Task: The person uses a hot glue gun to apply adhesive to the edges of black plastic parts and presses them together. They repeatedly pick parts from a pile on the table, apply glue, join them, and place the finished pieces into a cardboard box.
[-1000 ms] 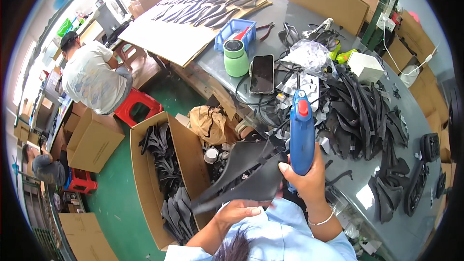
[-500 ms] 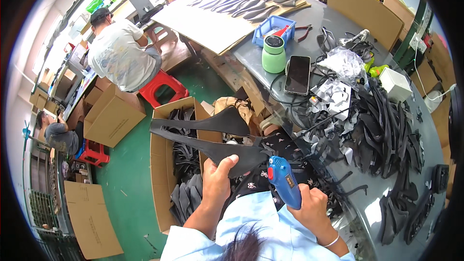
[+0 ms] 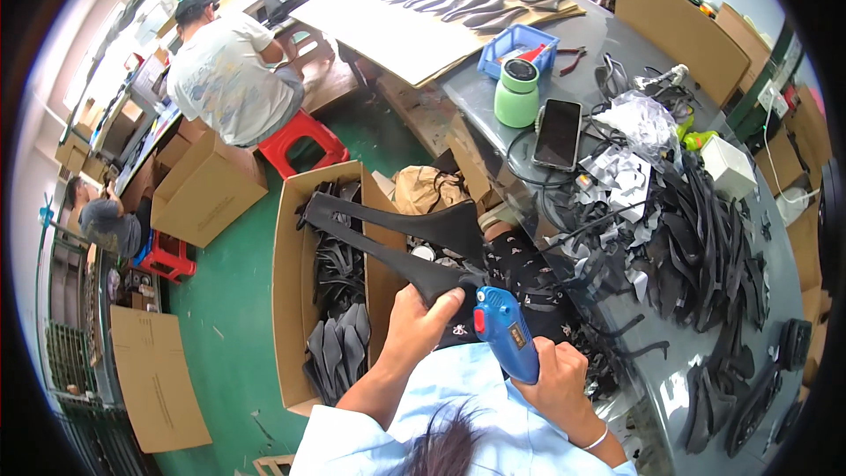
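My left hand (image 3: 412,328) grips the wide end of a black, flexible V-shaped piece (image 3: 374,253), thumb on top. The piece's two long strips run up and left over an open carton. My right hand (image 3: 557,386) is wrapped round a blue handheld power tool (image 3: 511,339) with a red button and a small display. The tool's head meets the edge of the black piece beside my left thumb; its tip is too small to make out. Below the strips, the carton (image 3: 288,300) holds several similar black pieces (image 3: 339,344).
On the grey table (image 3: 630,388) at right lie a heap of black pieces (image 3: 696,247), white scraps, a phone (image 3: 557,134), a green bottle (image 3: 517,97) and a blue basket (image 3: 529,40). Two people sit on red stools at left; another person is at the far right.
The black piece and both hands shift slightly; the strips' far ends move right and the tool's head moves left along the piece's edge. The whole view shifts a little too.
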The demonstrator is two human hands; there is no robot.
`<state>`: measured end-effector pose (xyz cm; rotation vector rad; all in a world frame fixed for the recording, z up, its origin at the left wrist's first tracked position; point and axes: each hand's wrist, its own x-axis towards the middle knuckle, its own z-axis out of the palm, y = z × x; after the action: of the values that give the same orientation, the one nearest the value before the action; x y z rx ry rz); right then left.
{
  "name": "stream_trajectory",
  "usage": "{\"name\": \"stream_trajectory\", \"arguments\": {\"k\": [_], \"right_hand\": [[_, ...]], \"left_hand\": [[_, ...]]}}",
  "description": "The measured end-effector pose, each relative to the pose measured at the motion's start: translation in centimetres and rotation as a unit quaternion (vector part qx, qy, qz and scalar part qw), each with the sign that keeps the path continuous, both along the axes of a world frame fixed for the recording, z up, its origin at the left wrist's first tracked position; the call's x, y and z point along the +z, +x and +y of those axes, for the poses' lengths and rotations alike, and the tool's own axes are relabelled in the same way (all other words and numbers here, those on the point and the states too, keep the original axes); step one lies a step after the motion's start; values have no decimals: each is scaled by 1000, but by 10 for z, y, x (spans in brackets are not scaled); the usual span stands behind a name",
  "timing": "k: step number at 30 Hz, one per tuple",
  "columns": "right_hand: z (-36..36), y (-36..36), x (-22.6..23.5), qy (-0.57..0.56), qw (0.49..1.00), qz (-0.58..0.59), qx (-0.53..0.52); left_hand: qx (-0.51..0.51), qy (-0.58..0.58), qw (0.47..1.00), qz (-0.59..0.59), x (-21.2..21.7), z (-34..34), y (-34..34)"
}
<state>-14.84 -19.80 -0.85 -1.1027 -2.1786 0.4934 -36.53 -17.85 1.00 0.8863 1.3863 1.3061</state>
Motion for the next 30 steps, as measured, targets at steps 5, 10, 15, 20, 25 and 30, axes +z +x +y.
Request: {"name": "stream_trajectory", "arguments": {"k": [5, 10, 15, 20, 25, 30], "right_hand": [[-1, 4, -2, -3, 998, -37, -51], [-7, 13, -14, -75, 994, -43, -70], [-7, 9, -14, -96, 993, -45, -48], [-4, 14, -12, -96, 992, -41, -67], [-1, 25, -7, -70, 994, -23, -78], [-4, 43, -10, -21, 989, 66, -132]], "left_hand": [[187, -62, 958, -209, -68, -18, -41], [445, 32, 838, -314, -161, -57, -98], [605, 22, 661, -443, -262, -118, -140], [507, -154, 752, -392, -294, -105, -93], [247, -162, 921, -256, -202, -11, -24], [-62, 10, 983, -171, -102, 82, 66]]}}
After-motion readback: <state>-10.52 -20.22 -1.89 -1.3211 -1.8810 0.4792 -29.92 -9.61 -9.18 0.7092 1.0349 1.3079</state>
